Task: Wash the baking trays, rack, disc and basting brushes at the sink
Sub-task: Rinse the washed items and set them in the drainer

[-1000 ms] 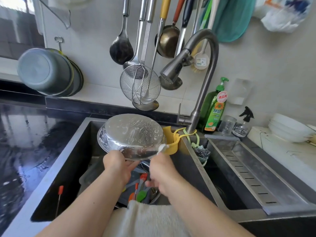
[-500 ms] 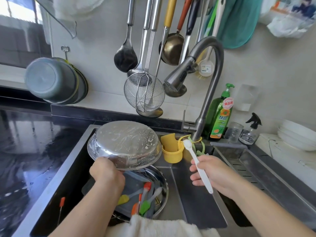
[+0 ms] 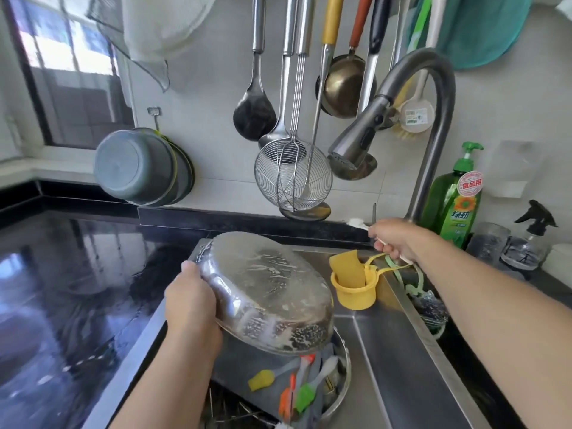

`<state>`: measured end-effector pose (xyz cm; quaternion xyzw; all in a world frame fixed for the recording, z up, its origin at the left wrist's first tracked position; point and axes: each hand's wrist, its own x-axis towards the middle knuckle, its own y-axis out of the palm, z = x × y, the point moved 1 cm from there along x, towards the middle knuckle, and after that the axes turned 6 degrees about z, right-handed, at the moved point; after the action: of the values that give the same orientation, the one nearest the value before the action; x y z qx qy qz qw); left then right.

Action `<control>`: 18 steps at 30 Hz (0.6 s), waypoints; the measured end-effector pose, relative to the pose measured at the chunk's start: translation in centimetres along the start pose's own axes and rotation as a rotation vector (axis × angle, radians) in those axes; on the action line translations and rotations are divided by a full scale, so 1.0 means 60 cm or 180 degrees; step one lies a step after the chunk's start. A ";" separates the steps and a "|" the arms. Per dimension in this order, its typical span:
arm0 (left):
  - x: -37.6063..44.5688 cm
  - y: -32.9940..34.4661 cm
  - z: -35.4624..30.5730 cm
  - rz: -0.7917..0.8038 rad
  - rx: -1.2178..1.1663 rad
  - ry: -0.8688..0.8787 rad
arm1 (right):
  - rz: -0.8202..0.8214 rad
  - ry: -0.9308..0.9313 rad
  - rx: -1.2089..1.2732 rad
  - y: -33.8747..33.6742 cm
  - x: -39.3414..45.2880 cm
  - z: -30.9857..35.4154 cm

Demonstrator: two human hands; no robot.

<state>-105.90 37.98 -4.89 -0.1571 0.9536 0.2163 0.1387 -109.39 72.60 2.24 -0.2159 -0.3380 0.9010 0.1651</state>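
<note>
From my head camera: my left hand (image 3: 190, 308) grips the rim of the soapy round steel tray (image 3: 266, 292), tilted bottom-up over the sink (image 3: 402, 360). My right hand (image 3: 394, 239) is closed round a white brush (image 3: 356, 223) near the faucet (image 3: 433, 134). Basting brushes (image 3: 297, 388) lie in the sink below the tray. The green detergent bottle (image 3: 455, 205) reads 食品用 — and 绿劲, I think. Wet black counter (image 3: 62, 289) on my left, ladles hanging on the wall.
</note>
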 end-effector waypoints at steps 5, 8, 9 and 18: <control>0.045 -0.010 0.049 0.0359 0.0287 -0.0377 | -0.0027 -0.0023 -0.0125 0.006 0.007 -0.010; 0.048 -0.014 0.072 0.0214 0.0503 -0.0513 | -0.0044 -0.0115 -0.0407 0.017 0.000 -0.013; 0.049 -0.013 0.078 0.0206 0.0457 -0.0640 | -0.0064 -0.0173 -0.0515 0.021 -0.001 -0.013; 0.024 -0.013 0.091 0.0697 0.1368 -0.1240 | 0.0384 -0.0796 -0.0612 0.133 -0.164 -0.058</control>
<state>-105.87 39.48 -10.41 0.0239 0.9442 0.0494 0.3247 -100.44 64.39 -2.79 -0.1368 -0.4270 0.8926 0.0460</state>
